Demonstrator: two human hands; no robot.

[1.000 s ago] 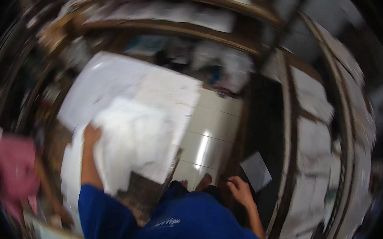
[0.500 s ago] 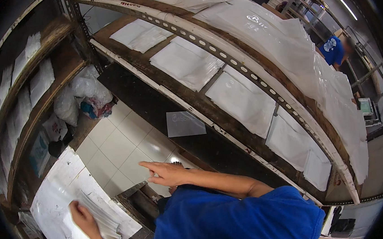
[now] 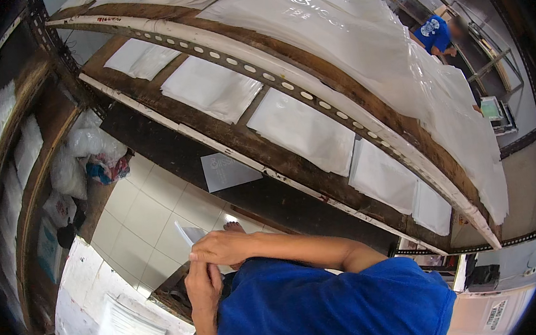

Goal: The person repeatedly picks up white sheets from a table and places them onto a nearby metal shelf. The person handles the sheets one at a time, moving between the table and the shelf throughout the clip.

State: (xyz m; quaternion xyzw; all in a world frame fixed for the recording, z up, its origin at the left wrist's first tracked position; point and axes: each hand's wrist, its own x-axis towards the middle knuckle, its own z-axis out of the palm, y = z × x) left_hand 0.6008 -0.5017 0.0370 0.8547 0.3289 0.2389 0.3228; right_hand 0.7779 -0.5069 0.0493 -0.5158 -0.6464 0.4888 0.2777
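My left hand and my right hand meet in front of my blue shirt. Together they hold a thin white sheet, of which only a corner shows above my fingers. My right hand lies across the top of the left one. Below and to the left lies a stack of white sheets on a low surface, apart from both hands.
A long wooden rack holds rows of white flat bags, with clear plastic film on top. One sheet lies under the rack. Filled plastic bags sit at the left. Another person in blue stands far right.
My left hand has left the stack at lower left and come up to my right hand. Both now close on one sheet. My head has turned slightly.
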